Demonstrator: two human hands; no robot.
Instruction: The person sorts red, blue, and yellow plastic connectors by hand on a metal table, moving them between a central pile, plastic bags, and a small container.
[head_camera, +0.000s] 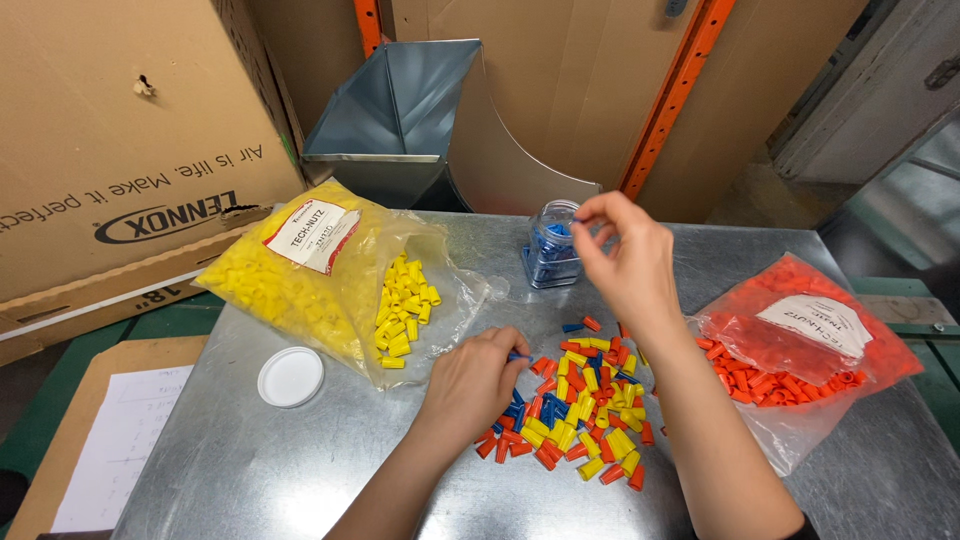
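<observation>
The metal counter (300, 470) carries everything, and the mixed pile of wire connectors (580, 410) near its middle serves as the landmark; behind the pile, off the far edge, stands a folded sheet-metal duct piece (420, 110), and beyond the pile's left a large cardboard box (110, 130) leans in; left of the pile lies a clear bag of yellow connectors (300, 280), its mouth turned toward the pile so some yellow ones spill near the opening; right of the pile lies a clear bag of orange connectors (800, 340), likewise open toward the pile; just behind the pile stands a small clear jar (552, 250) holding blue connectors, lidless, apparently so pieces can drop straight in; its likely white lid (290, 377) lies well left of the pile, by the yellow bag; the right hand (625, 255) hovers at the jar's mouth, its grip pinched nearly closed, though I cannot tell whether it has anything in it; the left hand (475, 375) rests at the pile's left edge, fingers curled on a blue connector (517, 356).
</observation>
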